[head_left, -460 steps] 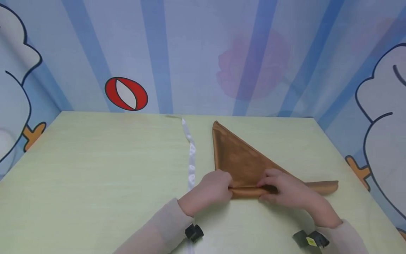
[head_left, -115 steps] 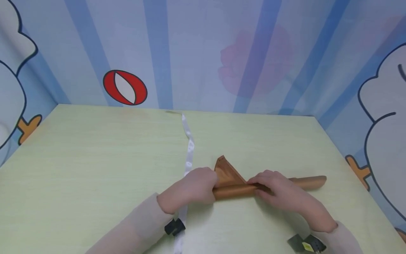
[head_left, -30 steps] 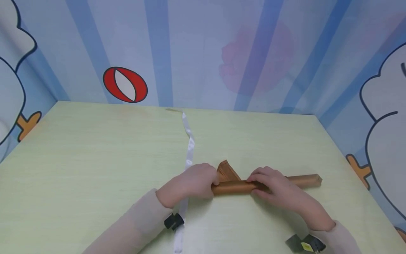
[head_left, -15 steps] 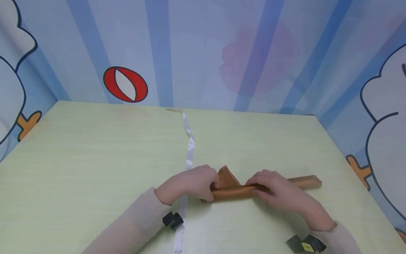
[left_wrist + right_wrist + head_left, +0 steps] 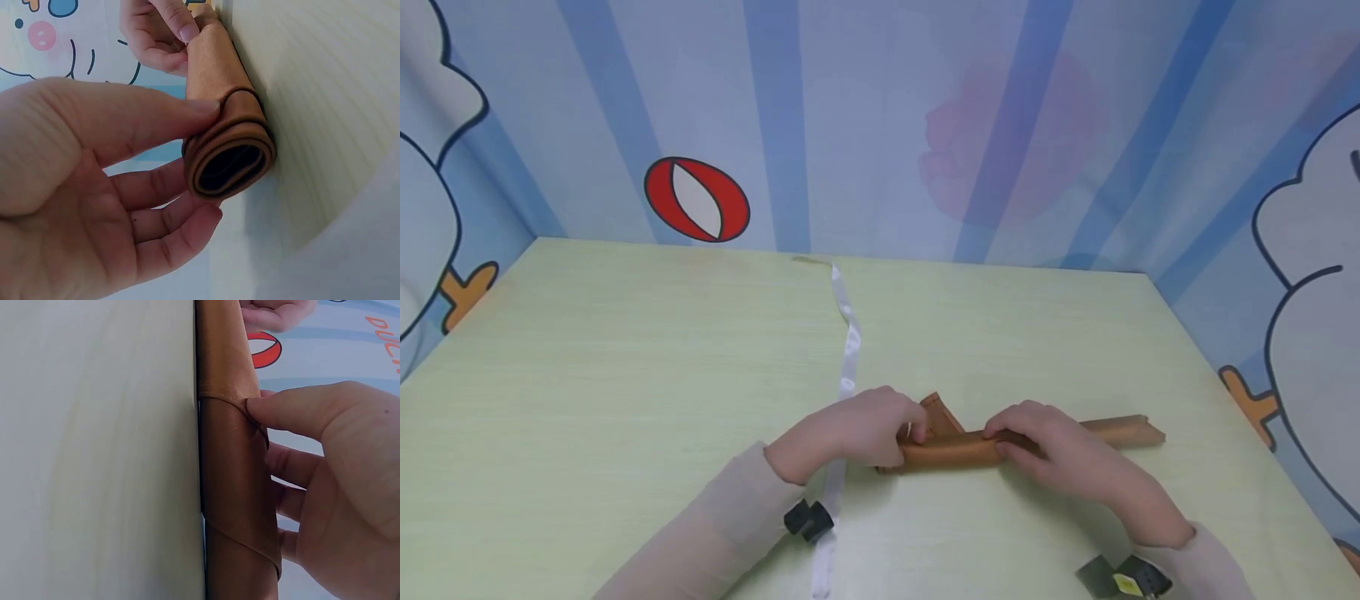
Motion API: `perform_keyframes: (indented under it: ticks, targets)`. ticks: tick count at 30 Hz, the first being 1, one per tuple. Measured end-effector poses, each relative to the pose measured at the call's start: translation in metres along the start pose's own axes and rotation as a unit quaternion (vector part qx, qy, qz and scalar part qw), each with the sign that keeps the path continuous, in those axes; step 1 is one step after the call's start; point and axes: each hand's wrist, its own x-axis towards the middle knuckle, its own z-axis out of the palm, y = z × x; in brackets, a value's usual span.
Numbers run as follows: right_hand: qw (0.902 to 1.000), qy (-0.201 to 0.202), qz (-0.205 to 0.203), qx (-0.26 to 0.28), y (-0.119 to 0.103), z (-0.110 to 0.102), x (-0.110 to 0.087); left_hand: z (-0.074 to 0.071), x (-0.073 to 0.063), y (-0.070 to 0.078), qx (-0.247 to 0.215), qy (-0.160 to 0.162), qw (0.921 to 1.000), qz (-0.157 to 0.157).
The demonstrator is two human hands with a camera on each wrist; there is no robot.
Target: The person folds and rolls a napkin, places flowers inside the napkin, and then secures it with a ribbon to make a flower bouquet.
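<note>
A brown satin cloth napkin, rolled into a tube, lies crosswise on the table, with a small flat corner sticking up behind its left part. My left hand holds the left end. In the left wrist view, the thumb lies on top of the roll and the fingers are curled beneath; the layered end opening faces the camera. Farther right, my right hand grips the roll's middle. In the right wrist view, the thumb presses near a slanting edge of the roll, fingers on the far side.
A white satin ribbon runs front to back over the pale table, passing under my left forearm. A blue striped backdrop with cartoon prints stands behind and at both sides.
Across the earlier frames the large brown triangle has been rolled up toward its far corner, leaving a small tip. In the last half second my left fingers shifted slightly at the roll's end.
</note>
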Motion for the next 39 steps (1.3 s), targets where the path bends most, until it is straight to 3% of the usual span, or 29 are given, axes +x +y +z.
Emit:
perform_keyframes:
  ticks: [8,17,28,39]
  targets:
    - [0.9989,0.026,-0.007,-0.039,-0.0012,0.0017,-0.0009,0.0003,-0.0017,0.0046,0.068,0.015,0.9964,0.05]
    - [0.9991,0.014,0.001,-0.039,-0.004,0.0001,-0.0004,0.0052,0.0019,0.0034,0.08,0.035,0.9953,0.044]
    - [0.9998,-0.007,-0.001,-0.021,-0.0006,-0.0001,-0.0001,0.0042,0.0016,0.0019,0.017,0.014,0.9997,0.014]
    - [0.9999,-0.003,-0.012,-0.006,0.0004,0.0002,0.0,-0.0004,-0.0008,-0.0003,-0.039,0.0,0.9992,0.01]
